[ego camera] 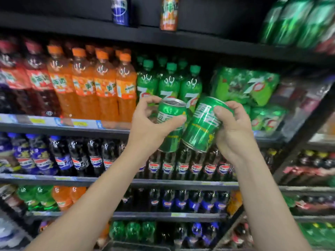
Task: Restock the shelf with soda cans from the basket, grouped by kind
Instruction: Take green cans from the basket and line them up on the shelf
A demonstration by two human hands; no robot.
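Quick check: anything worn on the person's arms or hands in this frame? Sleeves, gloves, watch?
Nothing visible. The left hand and right hand are bare, without gloves or rings showing. Both forearms are bare down to the frame edge, with no sleeves, watch or wristband in view.

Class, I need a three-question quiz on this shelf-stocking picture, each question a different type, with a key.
1. True or false: each hand holds a green can.
2. Which can is tilted? A) left can B) right can
3. Fill in: the bottles right behind the cans have ___ caps.

Key:
1. True: left hand grips the left can; right hand grips the right can.
2. B
3. Green: the green bottles.
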